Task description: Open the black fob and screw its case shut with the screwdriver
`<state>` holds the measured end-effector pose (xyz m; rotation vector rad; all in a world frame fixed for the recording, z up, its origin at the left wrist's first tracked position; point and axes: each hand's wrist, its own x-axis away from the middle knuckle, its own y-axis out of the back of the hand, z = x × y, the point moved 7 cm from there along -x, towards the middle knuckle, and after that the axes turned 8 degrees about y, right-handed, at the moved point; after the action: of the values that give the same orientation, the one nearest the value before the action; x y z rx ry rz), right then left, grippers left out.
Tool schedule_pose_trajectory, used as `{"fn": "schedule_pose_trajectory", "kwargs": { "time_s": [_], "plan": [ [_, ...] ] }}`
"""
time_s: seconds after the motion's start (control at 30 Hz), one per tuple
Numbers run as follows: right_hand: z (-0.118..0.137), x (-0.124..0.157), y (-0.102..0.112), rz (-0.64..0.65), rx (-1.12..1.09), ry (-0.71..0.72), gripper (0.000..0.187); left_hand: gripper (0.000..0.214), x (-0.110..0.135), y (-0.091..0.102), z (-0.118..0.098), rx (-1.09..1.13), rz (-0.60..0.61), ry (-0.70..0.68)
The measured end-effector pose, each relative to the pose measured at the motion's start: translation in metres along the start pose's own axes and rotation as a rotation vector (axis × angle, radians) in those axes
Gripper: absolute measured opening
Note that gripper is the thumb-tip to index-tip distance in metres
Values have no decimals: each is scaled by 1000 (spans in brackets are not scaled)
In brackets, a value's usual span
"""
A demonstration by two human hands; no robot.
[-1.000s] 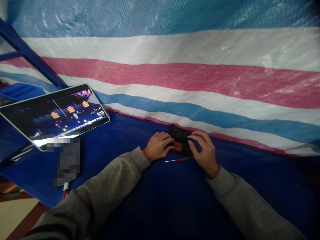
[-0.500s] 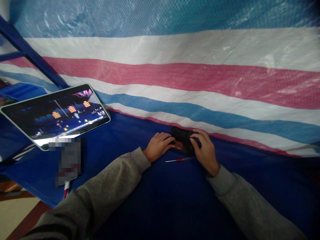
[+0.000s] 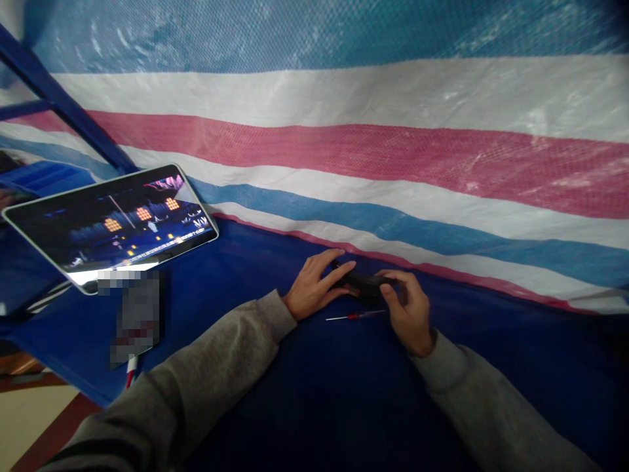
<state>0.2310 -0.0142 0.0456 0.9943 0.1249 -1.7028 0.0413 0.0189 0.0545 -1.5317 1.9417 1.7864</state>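
Observation:
A black device (image 3: 366,284) with a small orange-brown part at its left lies on the blue table surface, between my two hands. Its exact kind I cannot make out. My left hand (image 3: 314,285) is at its left end, the thumb below and the fingers above, closed loosely around it. My right hand (image 3: 409,308) pinches the right end between thumb and fingers, hiding that side. Just in front of the device lies a thin screwdriver (image 3: 352,316) with a bare metal shaft, a red collar and a clear handle; neither hand touches it.
A tablet (image 3: 118,226) playing a video leans at the left. Before it lies a pixelated flat item (image 3: 137,318) with a red-and-white cable (image 3: 131,370). A striped plastic sheet (image 3: 344,151) hangs behind the table (image 3: 304,400). A blue frame bar (image 3: 63,98) stands at far left.
The device's upper black part has come down, covering most of the orange part. My left fingers have spread and moved up around its end; my right hand has shifted slightly down and right.

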Motion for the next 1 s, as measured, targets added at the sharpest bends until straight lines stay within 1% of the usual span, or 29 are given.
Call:
{"fn": "schedule_pose_trajectory", "kwargs": {
  "time_s": [0.13,0.23,0.4,0.43,0.5,0.63,0.73,0.87,1.0],
  "plan": [
    [-4,5,0,-18,-13,-52,14,60,0,-3,-1,4,34,-30],
    [-4,4,0,-23,-7,-71,16,56,2,-3,0,6,35,-33],
    [-2,0,0,12,34,-73,18,53,2,-7,3,25,128,24],
    [-1,-1,-1,32,44,-60,18,54,1,-8,4,31,152,38],
    [4,-3,-5,105,74,15,24,56,1,-12,5,40,196,66],
    [18,-1,-17,259,163,238,55,57,0,-16,7,50,246,85],
    [21,1,-21,287,208,327,70,58,0,-18,6,66,271,77],
    [22,2,-20,272,246,395,74,64,0,-20,8,98,282,91],
    [16,1,-17,239,248,344,67,78,-1,-25,13,130,333,143]
  ]
}}
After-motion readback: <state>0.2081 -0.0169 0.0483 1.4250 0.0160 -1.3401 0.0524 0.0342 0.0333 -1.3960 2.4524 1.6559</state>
